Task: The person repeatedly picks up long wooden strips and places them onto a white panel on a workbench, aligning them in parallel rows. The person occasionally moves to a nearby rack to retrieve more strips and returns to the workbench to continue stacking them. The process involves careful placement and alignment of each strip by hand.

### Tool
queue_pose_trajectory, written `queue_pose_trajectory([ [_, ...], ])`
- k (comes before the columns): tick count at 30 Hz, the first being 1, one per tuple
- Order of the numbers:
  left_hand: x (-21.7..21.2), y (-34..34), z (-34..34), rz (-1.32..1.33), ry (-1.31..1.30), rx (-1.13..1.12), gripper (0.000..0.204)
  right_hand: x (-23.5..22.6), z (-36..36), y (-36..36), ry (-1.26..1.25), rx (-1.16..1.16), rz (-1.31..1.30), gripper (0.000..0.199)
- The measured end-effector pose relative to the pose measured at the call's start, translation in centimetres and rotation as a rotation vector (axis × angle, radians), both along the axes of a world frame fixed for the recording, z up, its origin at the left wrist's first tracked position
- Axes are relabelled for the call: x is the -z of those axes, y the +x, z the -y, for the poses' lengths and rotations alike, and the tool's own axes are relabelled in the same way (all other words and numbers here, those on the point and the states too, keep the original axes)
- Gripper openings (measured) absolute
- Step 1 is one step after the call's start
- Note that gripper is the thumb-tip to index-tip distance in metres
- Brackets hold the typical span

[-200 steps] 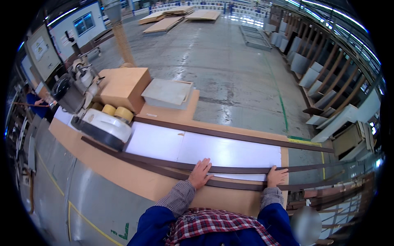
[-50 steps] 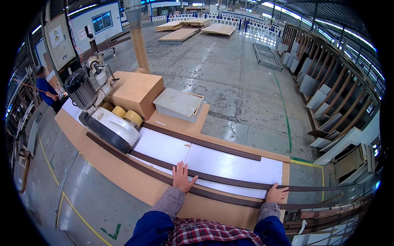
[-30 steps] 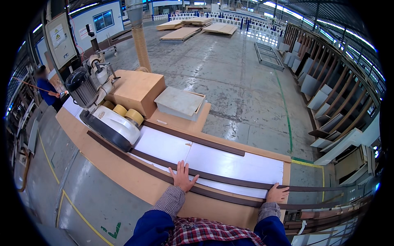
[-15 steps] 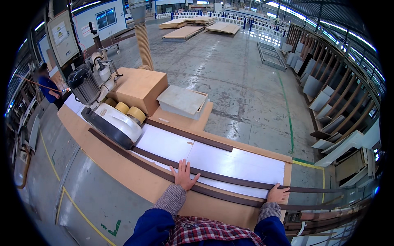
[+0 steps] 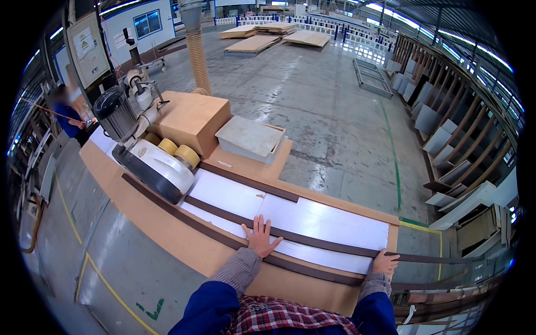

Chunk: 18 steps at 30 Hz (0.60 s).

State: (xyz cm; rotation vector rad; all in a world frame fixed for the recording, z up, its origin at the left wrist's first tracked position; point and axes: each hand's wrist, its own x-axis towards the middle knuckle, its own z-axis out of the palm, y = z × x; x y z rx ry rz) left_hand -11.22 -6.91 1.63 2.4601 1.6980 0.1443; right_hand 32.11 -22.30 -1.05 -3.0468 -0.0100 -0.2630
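Note:
My left hand (image 5: 261, 237) lies with fingers spread on a long dark brown strip (image 5: 324, 243), its fingertips reaching over the strip's far side. Farther right, near the table's right end, my right hand (image 5: 384, 262) closes its fingers over the same strip, which runs on past the table edge. The strip's left end lies close to the machine's black and white housing (image 5: 156, 172). Parallel and nearer to me runs a dark front rail (image 5: 212, 233), partly hidden by my left forearm. A shorter dark strip (image 5: 251, 180) lies along the white bed's far side.
A motor (image 5: 115, 113) and yellow rollers (image 5: 187, 155) sit on the machine, beside a wooden box (image 5: 192, 117) and a grey tray (image 5: 250, 137). Racked panels (image 5: 438, 137) stand right, and stacked boards (image 5: 304, 38) lie far back. Another person (image 5: 66, 114) stands at far left.
The shorter far strip has slid left toward the machine, its right end now farther left. My left hand has shifted slightly right along the near strip; my right hand has moved a little right.

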Motion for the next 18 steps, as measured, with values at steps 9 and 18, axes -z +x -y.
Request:
queue_pose_trajectory([
  [9, 1.0, 3.7, -3.0, 0.053, -0.021, 0.049, 0.087, 0.2, -1.0, 4.4, -0.048, -0.007, -0.143, 0.085],
  [18, 0.9, 7.0, -5.4, 0.046, 0.007, 0.082, 0.088, -0.7, -2.5, 7.1, 0.137, 0.001, -0.272, 0.084],
])
